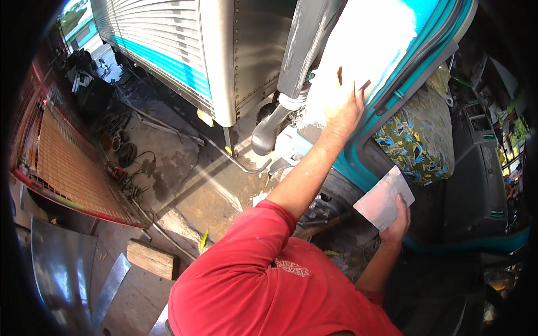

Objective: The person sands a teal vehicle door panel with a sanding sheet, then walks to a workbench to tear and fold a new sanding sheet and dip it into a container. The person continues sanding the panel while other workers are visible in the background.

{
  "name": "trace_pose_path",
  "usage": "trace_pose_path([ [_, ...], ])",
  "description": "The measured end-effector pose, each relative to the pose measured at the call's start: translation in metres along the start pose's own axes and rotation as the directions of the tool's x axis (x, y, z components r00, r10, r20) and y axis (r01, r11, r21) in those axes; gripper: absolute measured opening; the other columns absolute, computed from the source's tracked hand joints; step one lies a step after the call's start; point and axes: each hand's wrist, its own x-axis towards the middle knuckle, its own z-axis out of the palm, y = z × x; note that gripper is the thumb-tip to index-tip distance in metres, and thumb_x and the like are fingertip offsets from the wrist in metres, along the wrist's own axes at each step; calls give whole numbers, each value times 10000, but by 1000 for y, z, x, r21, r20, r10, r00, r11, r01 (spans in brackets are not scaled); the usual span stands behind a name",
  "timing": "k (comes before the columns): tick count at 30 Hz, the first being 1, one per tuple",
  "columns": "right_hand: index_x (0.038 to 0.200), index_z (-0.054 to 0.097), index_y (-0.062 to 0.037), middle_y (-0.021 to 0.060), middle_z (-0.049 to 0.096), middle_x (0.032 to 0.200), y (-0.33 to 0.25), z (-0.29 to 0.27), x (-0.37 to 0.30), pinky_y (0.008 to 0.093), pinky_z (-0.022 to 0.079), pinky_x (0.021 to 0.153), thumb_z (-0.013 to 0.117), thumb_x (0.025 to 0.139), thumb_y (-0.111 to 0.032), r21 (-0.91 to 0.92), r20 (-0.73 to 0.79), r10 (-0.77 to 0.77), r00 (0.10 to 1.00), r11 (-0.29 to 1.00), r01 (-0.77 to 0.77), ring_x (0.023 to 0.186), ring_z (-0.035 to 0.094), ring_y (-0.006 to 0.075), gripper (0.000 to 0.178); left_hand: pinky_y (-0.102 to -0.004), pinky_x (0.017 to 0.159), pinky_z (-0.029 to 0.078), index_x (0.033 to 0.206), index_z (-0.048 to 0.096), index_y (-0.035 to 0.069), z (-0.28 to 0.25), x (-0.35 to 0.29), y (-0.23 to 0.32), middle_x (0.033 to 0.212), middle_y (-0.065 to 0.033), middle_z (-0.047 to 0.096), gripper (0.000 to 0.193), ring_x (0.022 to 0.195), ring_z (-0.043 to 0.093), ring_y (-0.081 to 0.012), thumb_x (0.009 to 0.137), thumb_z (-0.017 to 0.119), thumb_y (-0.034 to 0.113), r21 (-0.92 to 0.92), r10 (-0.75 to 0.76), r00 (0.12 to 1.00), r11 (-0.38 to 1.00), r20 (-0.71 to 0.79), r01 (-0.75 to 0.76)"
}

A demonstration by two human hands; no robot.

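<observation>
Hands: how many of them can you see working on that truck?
2, both the person's own. The left hand is pressed flat on the whitish filler patch on the teal truck cab. The right hand is lower down, holding a flat square board.

Stained concrete floor (179,185) fills the frame's centre, sunlit. Red mesh grille (61,162) at left; ribbed metal truck body (168,45) with a teal stripe at upper centre; wooden block (151,259) and metal sheets (61,269) at lower left.
</observation>
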Motion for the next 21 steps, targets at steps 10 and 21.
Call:
trace_pose_path([
  [10, 1418, 572, 65, 175, 672, 1339, 1, -2, -2, 461, 586, 993, 669, 1047, -244, -3, -12, -1, 1000, 1000, 1, 1186, 698, 304, 493, -520, 1037, 485, 1383, 635, 29, 4, 59, 14, 1363, -200, 611, 507, 1191, 569, -428, 884, 717, -1, -65, 75, 977, 994, -200, -90],
  [21, 1440, 576, 46, 157, 671, 1344, 3, -9, -7, 428, 568, 1012, 608, 1082, -271, -34, 36, 24, 999, 999, -22, 1209, 683, 281, 479, -473, 1074, 480, 1429, 668, 82, -31, -53, -80, 1326, -182, 682, 420, 1227, 612, -365, 1009, 652, 66, -168, -35, 997, 986, -67, 24],
])
